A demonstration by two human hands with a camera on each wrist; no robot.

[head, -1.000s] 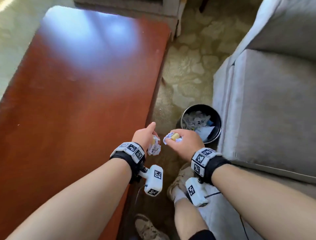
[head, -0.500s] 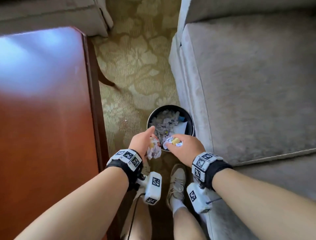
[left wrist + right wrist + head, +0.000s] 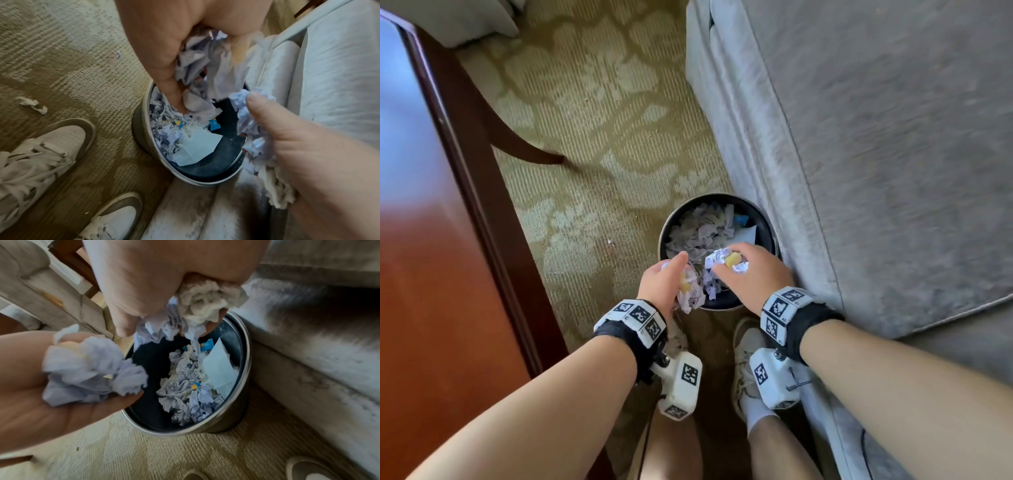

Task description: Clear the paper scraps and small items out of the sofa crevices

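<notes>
1. L hand (image 3: 664, 279): fingers curled round crumpled paper wad (image 3: 690, 291), over near-left rim of bin (image 3: 765, 219).
2. R hand (image 3: 753, 270): grips second wad (image 3: 726, 262), over bin mouth.
3. Bin on carpet, touching sofa (image 3: 876, 171) front; scraps already inside.
4. Step (judged): dump stage. Next: release both fists above opening; L wad near rim, may spill.

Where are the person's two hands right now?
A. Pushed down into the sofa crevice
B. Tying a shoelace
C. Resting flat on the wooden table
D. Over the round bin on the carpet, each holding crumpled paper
D: the left hand and the right hand are both above the open round bin standing on the carpet beside the sofa, each gripping a wad of crumpled paper scraps.
</notes>
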